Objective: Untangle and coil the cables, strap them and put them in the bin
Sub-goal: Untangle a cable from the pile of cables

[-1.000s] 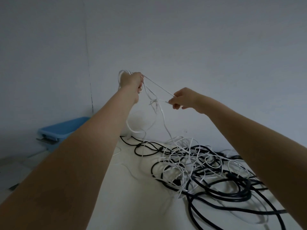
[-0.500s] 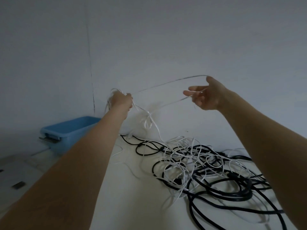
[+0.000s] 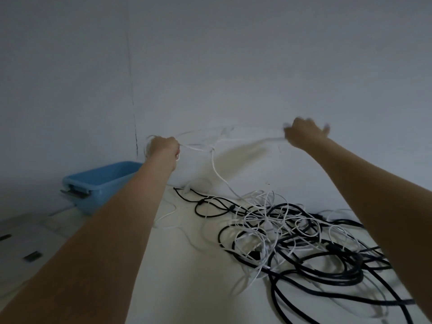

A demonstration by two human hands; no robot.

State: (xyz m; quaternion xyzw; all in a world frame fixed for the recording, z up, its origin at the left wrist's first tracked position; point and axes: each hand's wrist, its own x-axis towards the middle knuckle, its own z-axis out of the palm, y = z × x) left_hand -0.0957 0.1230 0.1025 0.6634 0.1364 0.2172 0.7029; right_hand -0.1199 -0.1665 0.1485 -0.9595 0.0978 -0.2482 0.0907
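Observation:
A thin white cable (image 3: pixel 216 169) stretches in the air between my two hands and drops into the heap below. My left hand (image 3: pixel 163 149) grips a bunch of its loops, raised above the table's far left. My right hand (image 3: pixel 304 134) is blurred with motion; it holds the cable's other stretch, pulled out to the right. A small knot sits on the cable near my left hand. On the white table (image 3: pixel 187 277) lies a tangle of black and white cables (image 3: pixel 292 237). The blue bin (image 3: pixel 100 183) stands at the far left, behind my left forearm.
A pale wall rises right behind the table. On the left lies a lower light surface with small dark items (image 3: pixel 32 256). The table's near-left part holds only a loose white cable end (image 3: pixel 167 218).
Both hands have dropped lower and moved farther apart. My right hand has swung out to the right, drawing the white cable taut between the hands.

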